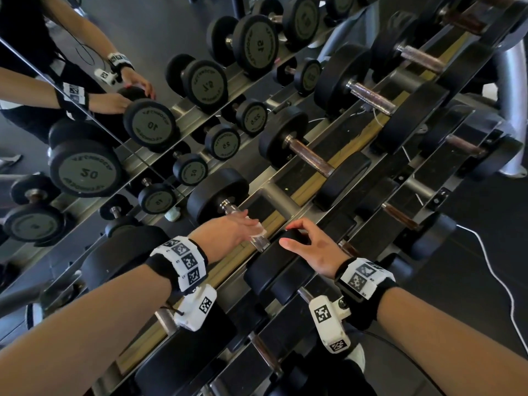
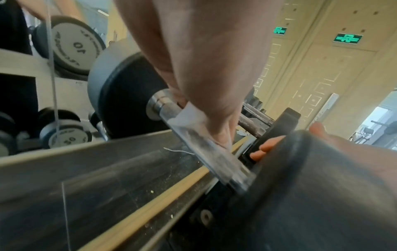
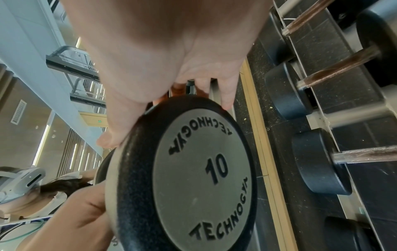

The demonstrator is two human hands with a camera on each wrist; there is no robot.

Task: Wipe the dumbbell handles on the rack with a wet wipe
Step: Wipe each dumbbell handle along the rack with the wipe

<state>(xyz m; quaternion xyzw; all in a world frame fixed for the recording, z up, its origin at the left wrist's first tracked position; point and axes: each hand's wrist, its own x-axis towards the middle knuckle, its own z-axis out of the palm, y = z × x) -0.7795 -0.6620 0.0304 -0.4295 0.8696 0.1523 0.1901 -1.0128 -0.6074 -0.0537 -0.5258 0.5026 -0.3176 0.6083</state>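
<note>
Wiping underway: our left hand (image 1: 225, 234) clamps wipe (image 1: 260, 227) on handle (image 1: 259, 243); right hand (image 1: 317, 250) fingers grip its weight (image 1: 274, 267); rusty handles (image 1: 310, 157) toward 1 o'clock undone, we judge.

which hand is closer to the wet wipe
Left. The left hand grips the wet wipe around the dumbbell handle; the right hand grips that dumbbell's near end weight.

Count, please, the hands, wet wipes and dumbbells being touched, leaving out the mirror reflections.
Hands: 2, the left hand and the right hand
Wet wipes: 1, the wet wipe
Dumbbells touched: 1, the dumbbell marked 10
Total: 4
</note>
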